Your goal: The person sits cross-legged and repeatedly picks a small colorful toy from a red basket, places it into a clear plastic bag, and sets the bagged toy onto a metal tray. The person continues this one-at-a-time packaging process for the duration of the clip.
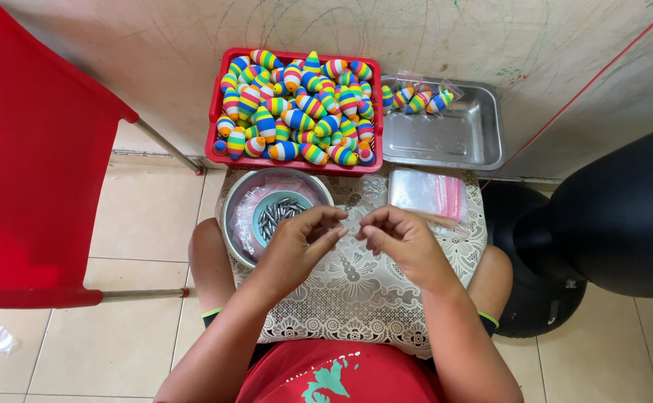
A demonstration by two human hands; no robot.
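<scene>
Tiled floor, lace cloth (356,298) over lap. Left hand (304,239) and right hand (401,239) meet fingertip to fingertip, pinching something too small to identify. Bowl of metal weights (278,213) just beyond left hand, nearer it.

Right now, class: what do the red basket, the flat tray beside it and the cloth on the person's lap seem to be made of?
Red basket: probably moulded plastic, with an even, slightly glossy colour.
Flat tray: likely steel, grey and dully reflective.
Cloth: looks like cream lace fabric, with an openwork pattern and scalloped edge.
</scene>
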